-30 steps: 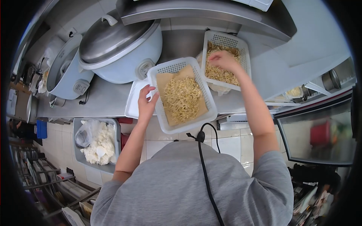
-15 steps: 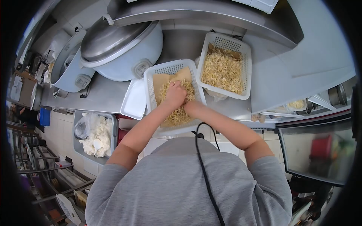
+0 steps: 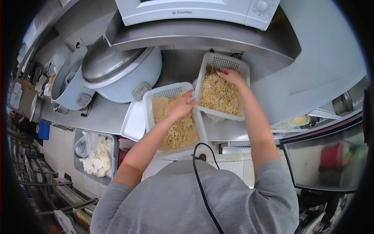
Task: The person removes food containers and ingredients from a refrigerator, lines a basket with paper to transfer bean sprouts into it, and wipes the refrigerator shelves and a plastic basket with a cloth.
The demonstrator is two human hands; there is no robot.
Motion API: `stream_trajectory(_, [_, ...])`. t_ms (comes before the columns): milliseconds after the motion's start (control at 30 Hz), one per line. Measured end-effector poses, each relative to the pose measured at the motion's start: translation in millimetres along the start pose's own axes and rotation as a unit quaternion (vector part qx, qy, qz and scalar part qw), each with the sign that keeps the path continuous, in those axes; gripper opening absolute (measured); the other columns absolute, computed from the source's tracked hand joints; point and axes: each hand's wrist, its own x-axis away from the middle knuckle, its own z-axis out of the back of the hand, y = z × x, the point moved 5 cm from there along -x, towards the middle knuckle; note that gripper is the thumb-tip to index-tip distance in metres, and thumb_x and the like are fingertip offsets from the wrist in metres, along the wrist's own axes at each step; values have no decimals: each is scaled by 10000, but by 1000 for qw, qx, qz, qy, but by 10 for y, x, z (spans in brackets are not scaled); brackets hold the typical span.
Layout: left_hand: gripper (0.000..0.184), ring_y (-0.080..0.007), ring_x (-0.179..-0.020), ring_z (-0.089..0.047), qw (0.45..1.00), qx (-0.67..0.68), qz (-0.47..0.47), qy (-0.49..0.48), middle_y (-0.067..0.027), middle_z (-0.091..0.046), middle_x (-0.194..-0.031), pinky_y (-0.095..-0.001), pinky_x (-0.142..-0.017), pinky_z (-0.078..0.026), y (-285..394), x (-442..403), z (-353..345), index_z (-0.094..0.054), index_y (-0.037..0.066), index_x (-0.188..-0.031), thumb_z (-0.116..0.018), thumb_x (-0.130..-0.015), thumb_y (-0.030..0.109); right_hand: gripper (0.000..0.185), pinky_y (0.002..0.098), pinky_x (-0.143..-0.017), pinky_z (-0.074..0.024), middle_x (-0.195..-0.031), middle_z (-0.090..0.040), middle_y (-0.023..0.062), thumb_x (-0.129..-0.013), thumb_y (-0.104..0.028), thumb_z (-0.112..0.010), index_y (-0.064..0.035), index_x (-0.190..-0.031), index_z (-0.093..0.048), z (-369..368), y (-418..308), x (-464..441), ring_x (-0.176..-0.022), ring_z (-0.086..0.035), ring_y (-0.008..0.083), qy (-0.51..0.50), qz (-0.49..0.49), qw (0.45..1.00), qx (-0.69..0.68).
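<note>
Two white perforated plastic baskets hold pale yellow bean sprouts. My left hand is over the upper right part of the left basket, its fingers spread and apparently holding nothing. Beneath it, bean sprouts lie on brown paper. My right hand reaches into the far end of the right basket. Its fingers are apart and curve down onto the bean sprouts there, close to a darker edge of brown paper. The fingertips are partly hidden.
A large rice cooker with a steel lid stands left of the baskets, beside another cooker body. A white tray lies by the left basket. Overhead, a microwave sits on a steel shelf. Lower left is a grey tub of rice.
Both hands were together in the left basket's sprouts. My right hand has moved away to the right basket; my left hand has lifted and spread its fingers. The view has tilted up, showing more microwave.
</note>
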Motion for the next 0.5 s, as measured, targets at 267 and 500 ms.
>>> stream_trajectory(267, [636,-253,-875,-572,944,284,160,-54,-141,-470,-1149,-336,-536,-571,-182,-225,-383,-199,130,-1383,-478,-820,35,1049,408,-1044,-236,-1405,-220,197,-572,-645,-651,-99,-1370,-243,-386,-531,278,-1294,-210,374,-238,-61,966,77])
stream_trajectory(500, [619,-247,-870,-570,943,295,152,-26,-136,-473,-1153,-325,-531,-571,-177,-204,-436,-215,124,-1377,-443,-813,10,914,454,-953,-358,-1345,-289,216,-515,-320,-780,-209,-1308,-341,-752,-181,336,-1185,-349,431,-136,-40,969,203])
